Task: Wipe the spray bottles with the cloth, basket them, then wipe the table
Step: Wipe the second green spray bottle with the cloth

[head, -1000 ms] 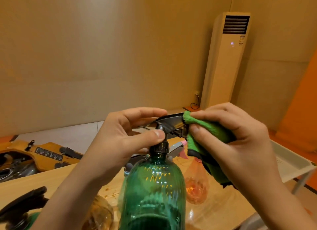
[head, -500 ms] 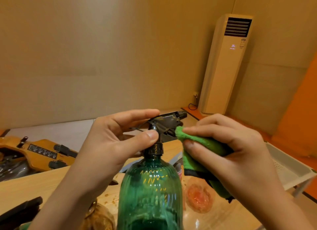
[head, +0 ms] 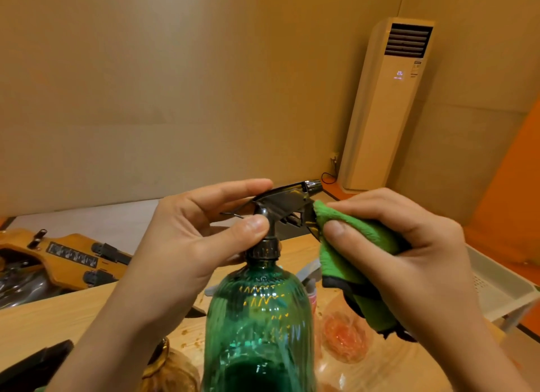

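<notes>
- Centre frame: my left hand (head: pixel 187 245), grip pinched on the green bottle (head: pixel 260 327) at its black spray head (head: pixel 287 200)
- Right of centre: my right hand (head: pixel 409 260), grip clamped on the green cloth (head: pixel 365 236), which touches that head
- Bottle upright, lower middle, over the table (head: pixel 58 312)

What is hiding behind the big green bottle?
Peeking out on its right is a clear pinkish spray bottle with a grey sprayer top, on the wooden table. The green bottle covers the rest of it, and whatever else sits directly behind.
</notes>
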The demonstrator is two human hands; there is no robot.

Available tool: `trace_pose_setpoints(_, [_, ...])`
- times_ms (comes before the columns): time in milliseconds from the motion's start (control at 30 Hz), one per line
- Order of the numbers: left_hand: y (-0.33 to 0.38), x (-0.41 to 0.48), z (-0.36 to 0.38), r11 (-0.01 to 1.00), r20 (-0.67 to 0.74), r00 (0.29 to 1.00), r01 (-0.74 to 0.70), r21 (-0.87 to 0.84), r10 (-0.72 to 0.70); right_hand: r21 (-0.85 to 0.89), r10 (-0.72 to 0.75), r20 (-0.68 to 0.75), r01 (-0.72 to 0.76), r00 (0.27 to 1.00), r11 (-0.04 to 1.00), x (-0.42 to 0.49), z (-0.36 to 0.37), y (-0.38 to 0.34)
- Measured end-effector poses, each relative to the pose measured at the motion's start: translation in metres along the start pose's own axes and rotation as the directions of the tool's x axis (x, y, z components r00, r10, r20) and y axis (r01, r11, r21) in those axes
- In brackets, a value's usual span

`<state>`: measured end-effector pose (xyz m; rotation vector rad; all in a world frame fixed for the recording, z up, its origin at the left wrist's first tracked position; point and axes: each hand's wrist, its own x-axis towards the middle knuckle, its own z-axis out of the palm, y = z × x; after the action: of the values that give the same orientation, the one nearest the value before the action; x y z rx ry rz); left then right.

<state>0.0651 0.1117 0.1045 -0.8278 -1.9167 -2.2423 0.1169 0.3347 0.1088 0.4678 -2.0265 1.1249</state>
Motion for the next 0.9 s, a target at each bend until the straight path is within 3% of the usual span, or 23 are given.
trace_pose_setpoints(200, [0.003, 0.0, -0.002, 0.998, -0.047, 0.999, -0.006, -0.055, 0.003, -0.154, -0.078, 0.047, 0.084, 0.996, 0.984, -0.004, -0.001, 0.001])
trace_pose_setpoints(400, [0.004, 0.0, 0.004, 0.997, -0.023, 0.999, 0.021, -0.078, -0.023, -0.033, 0.01, 0.026, -0.009, 1.0, 0.999, -0.003, -0.001, 0.002])
trace_pose_setpoints(533, [0.005, 0.0, 0.004, 0.996, -0.092, 0.995, 0.022, -0.086, -0.03, -0.001, 0.017, 0.023, -0.017, 1.0, 1.0, -0.006, 0.003, 0.0])
trace_pose_setpoints(700, [0.003, 0.001, 0.003, 0.999, -0.067, 0.998, 0.015, -0.031, -0.017, -0.036, 0.022, 0.045, -0.021, 0.999, 0.999, -0.006, -0.003, 0.004])
trace_pose_setpoints(900, [0.001, 0.0, 0.006, 1.0, -0.071, 0.997, 0.007, -0.012, -0.007, -0.149, -0.078, 0.034, 0.082, 0.996, 0.985, -0.004, 0.001, 0.004])
